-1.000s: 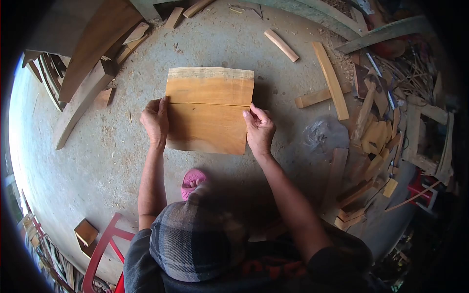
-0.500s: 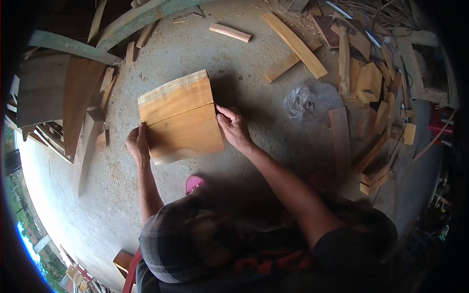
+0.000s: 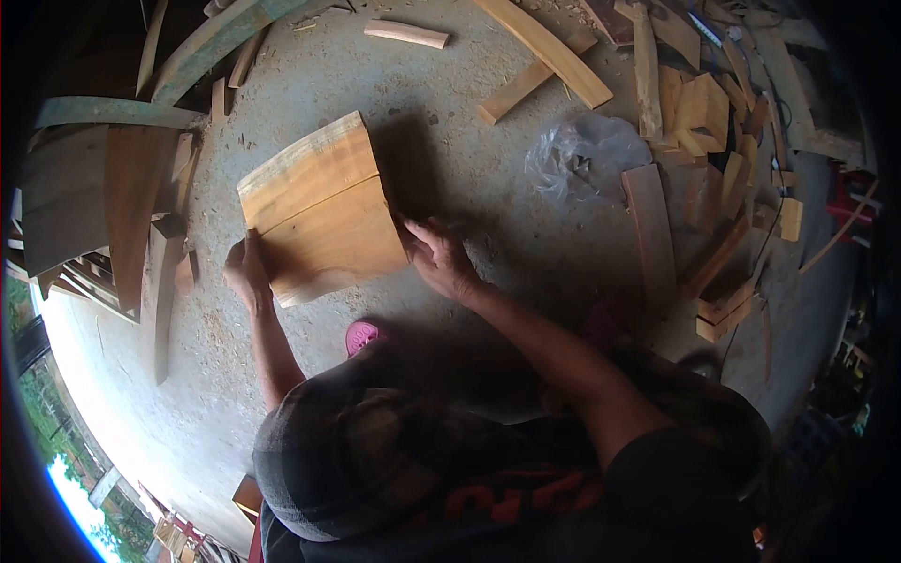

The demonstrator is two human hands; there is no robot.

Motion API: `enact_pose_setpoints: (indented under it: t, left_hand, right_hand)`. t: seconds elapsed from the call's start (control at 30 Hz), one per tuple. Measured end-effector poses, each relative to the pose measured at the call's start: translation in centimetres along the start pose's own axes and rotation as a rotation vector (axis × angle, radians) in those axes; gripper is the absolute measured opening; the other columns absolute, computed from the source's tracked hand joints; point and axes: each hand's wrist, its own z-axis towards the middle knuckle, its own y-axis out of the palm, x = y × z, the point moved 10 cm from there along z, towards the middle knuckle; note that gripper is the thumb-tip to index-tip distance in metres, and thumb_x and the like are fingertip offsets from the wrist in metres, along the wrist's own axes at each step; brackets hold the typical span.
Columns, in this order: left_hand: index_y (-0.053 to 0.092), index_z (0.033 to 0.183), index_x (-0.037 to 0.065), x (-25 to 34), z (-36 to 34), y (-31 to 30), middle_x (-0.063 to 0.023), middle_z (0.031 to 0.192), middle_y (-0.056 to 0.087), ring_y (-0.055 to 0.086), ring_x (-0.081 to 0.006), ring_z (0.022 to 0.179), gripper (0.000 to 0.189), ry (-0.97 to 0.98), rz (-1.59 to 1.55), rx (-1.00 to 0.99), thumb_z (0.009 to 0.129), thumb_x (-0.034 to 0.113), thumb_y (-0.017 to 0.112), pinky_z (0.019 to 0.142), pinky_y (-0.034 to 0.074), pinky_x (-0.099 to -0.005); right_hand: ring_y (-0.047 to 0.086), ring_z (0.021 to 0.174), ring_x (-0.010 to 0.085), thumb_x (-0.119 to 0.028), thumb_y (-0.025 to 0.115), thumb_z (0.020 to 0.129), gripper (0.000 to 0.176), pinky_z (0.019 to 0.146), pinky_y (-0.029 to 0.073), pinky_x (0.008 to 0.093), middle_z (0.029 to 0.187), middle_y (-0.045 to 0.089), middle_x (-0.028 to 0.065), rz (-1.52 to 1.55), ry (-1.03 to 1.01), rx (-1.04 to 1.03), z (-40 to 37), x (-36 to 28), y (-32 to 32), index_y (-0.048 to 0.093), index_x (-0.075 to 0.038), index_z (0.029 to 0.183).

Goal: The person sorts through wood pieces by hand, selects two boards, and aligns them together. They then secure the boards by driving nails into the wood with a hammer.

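Note:
A wide wooden board (image 3: 324,220), light brown with a paler rough strip along its far edge and a dark line across it, is held above the concrete floor. My left hand (image 3: 247,274) is closed on its left edge, the thumb on top. At the right edge, my right hand (image 3: 439,258) grips the board, with some fingertips hidden at the edge. The board tilts, its far right corner pointing forward.
Two crossed wooden strips (image 3: 554,58) lie ahead. A clear plastic bag (image 3: 584,158) sits right of the board, beside a reddish plank (image 3: 649,230) and a pile of wood offcuts (image 3: 702,108). Large panels (image 3: 68,197) stand at left. A pink shoe (image 3: 362,336) shows below.
The board has turned slightly counterclockwise in both hands and shifted left in the view. The surroundings have shifted too, as the camera has moved.

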Motion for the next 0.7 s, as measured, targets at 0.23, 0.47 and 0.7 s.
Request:
enact_pose_setpoints:
  t: [0.23,0.47,0.7]
  left_hand:
    - [0.072,0.095,-0.003,0.3,-0.1,-0.3,-0.013,0.08,0.071,0.064,-0.0174,0.073,0.041,0.022,0.064,0.05,0.085,0.036,0.069,0.07,0.05,-0.0329]
    - [0.072,0.092,-0.003,0.4,-0.5,-0.6,-0.0118,0.078,0.07,0.063,-0.016,0.071,0.041,-0.039,0.11,0.067,0.084,0.037,0.07,0.069,0.05,-0.0319]
    - [0.072,0.088,-0.003,-1.0,-0.2,-0.1,-0.0094,0.076,0.07,0.061,-0.0123,0.068,0.038,-0.047,-0.058,0.043,0.083,0.036,0.072,0.067,0.049,-0.0294]
  right_hand:
    - [0.049,0.108,0.0415,-0.022,0.08,0.069,0.081,0.09,0.043,0.0479,0.117,0.045,0.0245,-0.399,0.002,-0.022,-1.0,-2.0,1.2,0.037,-0.001,0.135]
    - [0.049,0.105,0.0408,-0.018,0.085,0.06,0.092,0.085,0.044,0.0471,0.118,0.045,0.0234,-0.457,0.142,-0.034,-0.2,-1.0,2.1,0.037,-0.004,0.137]
    - [0.051,0.099,0.0416,-0.011,0.082,0.063,0.106,0.086,0.044,0.0482,0.111,0.049,0.0249,-0.472,0.08,-0.004,-0.3,-2.2,1.8,0.02,-0.012,0.15]
